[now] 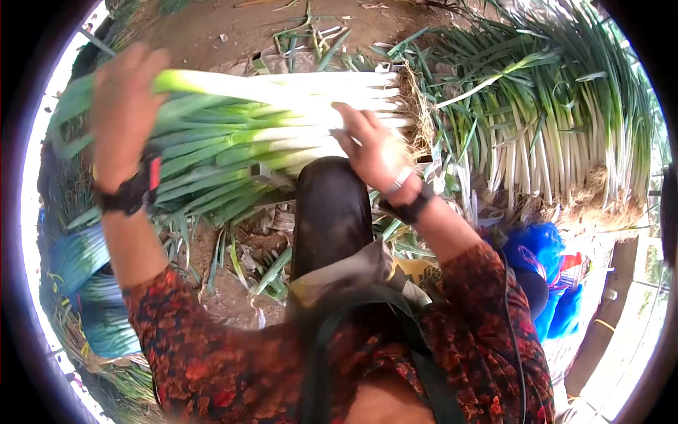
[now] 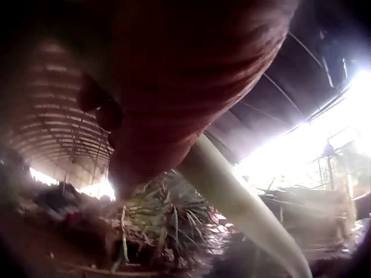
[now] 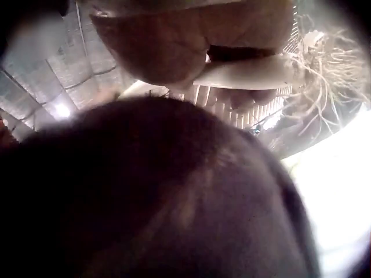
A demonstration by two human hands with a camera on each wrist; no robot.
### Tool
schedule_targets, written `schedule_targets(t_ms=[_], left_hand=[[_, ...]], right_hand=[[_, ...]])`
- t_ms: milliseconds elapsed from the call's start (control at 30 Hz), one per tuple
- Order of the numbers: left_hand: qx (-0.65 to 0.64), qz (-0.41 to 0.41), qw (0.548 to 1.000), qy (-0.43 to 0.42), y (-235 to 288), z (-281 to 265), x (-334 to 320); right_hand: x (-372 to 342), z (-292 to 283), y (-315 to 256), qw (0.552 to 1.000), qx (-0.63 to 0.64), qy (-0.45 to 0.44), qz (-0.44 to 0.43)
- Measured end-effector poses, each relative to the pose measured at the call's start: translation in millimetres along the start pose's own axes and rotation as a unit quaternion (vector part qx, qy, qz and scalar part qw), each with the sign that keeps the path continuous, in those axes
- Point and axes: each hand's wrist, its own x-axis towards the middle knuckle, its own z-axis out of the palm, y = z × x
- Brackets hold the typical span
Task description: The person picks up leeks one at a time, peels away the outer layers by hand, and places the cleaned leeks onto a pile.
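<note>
My left hand (image 1: pixel 129 106), blurred, grips a long green onion (image 1: pixel 205 83) by its green part, above the left end of a pile of green onions (image 1: pixel 233 134). In the left wrist view the pale stalk slants down out of that hand. My right hand (image 1: pixel 380 154) is over the pile's white ends, close to the roots (image 1: pixel 417 106). The right wrist view has its fingers (image 3: pixel 249 26) curled round a white stalk (image 3: pixel 249 75), with stringy roots (image 3: pixel 330 72) past them. Glare washes out the middle of the pile in the head view.
A second heap of green onions (image 1: pixel 558 106) lies at the right, roots toward me. My knee (image 1: pixel 330 205) is up against the pile's near side. Tied bundles (image 1: pixel 109 314) lie at the lower left, blue material (image 1: pixel 540 247) at the right. Loose leaves litter the soil (image 1: pixel 240 21).
</note>
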Motion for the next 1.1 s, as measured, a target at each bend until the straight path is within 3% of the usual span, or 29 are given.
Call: schedule_targets(t_ms=[133, 200, 267, 333, 400, 500, 600, 633, 700, 800, 867, 933, 967, 1000, 1100], left_hand=[[0.074, -0.052, 0.993, -0.075, -27, 16, 6], [0.053, -0.042, 0.991, -0.114, -35, 73, 3], [0.037, -0.036, 0.993, -0.109, -27, 135, -4], [-0.045, -0.084, 0.974, -0.207, -10, 188, -11], [-0.285, -0.134, 0.909, -0.271, -6, 267, -29], [-0.206, -0.134, 0.892, -0.380, 30, 260, -20], [-0.238, -0.078, 0.896, -0.367, 19, 277, -32], [-0.233, -0.083, 0.893, -0.375, 17, 275, -28], [-0.222, -0.090, 0.885, -0.400, 24, 269, -22], [-0.203, -0.079, 0.901, -0.375, 27, 268, -21], [-0.179, -0.053, 0.943, -0.277, 34, 241, -20], [-0.195, -0.003, 0.962, -0.190, 34, 242, -28], [-0.189, 0.013, 0.945, -0.268, 24, 216, -31], [-0.203, 0.037, 0.917, -0.341, 27, 195, -32], [-0.198, -0.029, 0.925, -0.322, -18, 185, -74]], right_hand=[[67, 53, 35, 0.994, -0.017, 0.053, -0.093], [86, 54, 61, 0.992, -0.119, -0.026, -0.023], [106, 50, 94, 0.962, -0.254, -0.089, 0.037], [110, 43, 143, 0.899, -0.428, -0.082, 0.048], [112, 26, 163, 0.866, -0.442, -0.170, 0.160], [105, 44, 192, 0.893, -0.384, -0.191, 0.140], [90, 52, 203, 0.898, -0.382, -0.172, 0.136], [89, 54, 212, 0.900, -0.389, -0.171, 0.100], [88, 58, 219, 0.904, -0.380, -0.161, 0.111], [96, 63, 239, 0.875, -0.426, -0.218, 0.068], [100, 59, 227, 0.891, -0.354, -0.243, 0.146], [100, 57, 229, 0.888, -0.372, -0.227, 0.145], [102, 65, 234, 0.905, -0.371, -0.191, 0.084], [97, 63, 233, 0.906, -0.371, -0.186, 0.084], [95, 59, 226, 0.889, -0.386, -0.204, 0.136]])
